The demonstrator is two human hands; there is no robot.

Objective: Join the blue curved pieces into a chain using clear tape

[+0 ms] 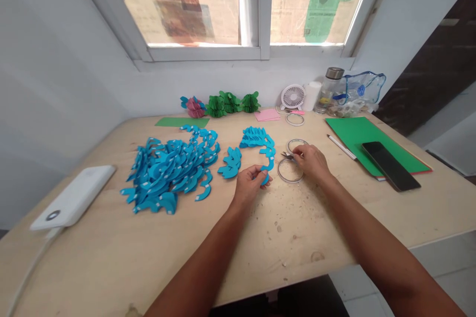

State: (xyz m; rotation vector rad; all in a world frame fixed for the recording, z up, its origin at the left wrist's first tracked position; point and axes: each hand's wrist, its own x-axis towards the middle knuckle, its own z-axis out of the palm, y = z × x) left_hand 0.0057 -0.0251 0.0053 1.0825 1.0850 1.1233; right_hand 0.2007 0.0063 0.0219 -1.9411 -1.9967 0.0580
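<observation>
My left hand pinches the near end of a chain of curved blue paper pieces. The chain bears small white squares and runs back to a folded blue stack. In my right hand is a small dark pointed tool, its tips directed left toward the chain; most of it is hidden by the fingers. Just below the tool lies a thin tape roll, with another tape roll behind the fingers. A smaller blue paper bundle rests left of my left hand.
A large heap of blue paper chains covers the left-centre table. A white power bank with a cable sits far left. At right are green sheets, a phone and a pen. Paper figures, a fan and a bottle line the back.
</observation>
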